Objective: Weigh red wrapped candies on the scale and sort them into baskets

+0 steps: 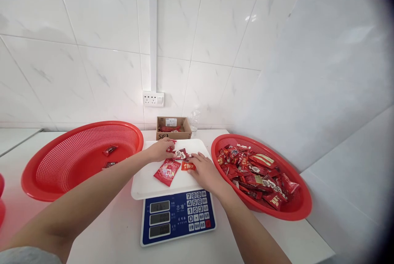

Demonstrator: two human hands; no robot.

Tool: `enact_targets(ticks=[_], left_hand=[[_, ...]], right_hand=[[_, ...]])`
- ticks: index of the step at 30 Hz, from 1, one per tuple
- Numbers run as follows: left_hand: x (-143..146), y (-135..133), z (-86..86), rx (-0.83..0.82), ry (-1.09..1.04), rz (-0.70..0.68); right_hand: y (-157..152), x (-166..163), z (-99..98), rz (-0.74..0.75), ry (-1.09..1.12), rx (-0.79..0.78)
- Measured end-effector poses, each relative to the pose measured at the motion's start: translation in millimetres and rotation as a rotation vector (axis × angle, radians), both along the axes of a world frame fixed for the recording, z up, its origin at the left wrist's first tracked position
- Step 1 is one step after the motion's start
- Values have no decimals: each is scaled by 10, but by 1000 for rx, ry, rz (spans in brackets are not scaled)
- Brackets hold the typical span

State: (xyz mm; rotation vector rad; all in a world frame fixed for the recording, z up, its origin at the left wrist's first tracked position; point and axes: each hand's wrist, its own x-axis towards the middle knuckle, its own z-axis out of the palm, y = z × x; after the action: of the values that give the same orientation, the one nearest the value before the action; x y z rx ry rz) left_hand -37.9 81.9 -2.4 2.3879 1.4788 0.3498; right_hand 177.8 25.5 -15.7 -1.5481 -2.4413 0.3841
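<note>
My left hand (160,151) is over the white scale tray (143,188), fingers closed around small red wrapped candies at the tray's back. My right hand (205,170) reaches in from the right, its thumb and fingers closed at the edge of a small orange-red candy packet (186,166). Between the hands lies a dark red candy packet with white lettering (180,154). A larger red, patterned packet (168,172) rests flat on the tray in front of my left hand. My fingers partly hide the candies they touch.
To the right, a red plastic basket (300,214) holds many red candy packets. A similar red basket (32,177) at left has a few packets. Behind the tray stands a cardboard box (177,135) with red packets. The scale's blue keypad panel (180,219) faces me.
</note>
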Motion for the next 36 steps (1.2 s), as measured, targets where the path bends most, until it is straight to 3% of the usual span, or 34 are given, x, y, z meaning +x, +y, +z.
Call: enact_targets(ticks=[18,28,36], left_hand=[[145,-109,10,-5,-2,-143],[93,-134,54,-76,-1,-139],[96,-189,62,-74,-87,-169]], right_hand=[[-141,110,113,-37,-25,66],[49,31,59,-94,53,-16],[264,40,109,208,301,-117]])
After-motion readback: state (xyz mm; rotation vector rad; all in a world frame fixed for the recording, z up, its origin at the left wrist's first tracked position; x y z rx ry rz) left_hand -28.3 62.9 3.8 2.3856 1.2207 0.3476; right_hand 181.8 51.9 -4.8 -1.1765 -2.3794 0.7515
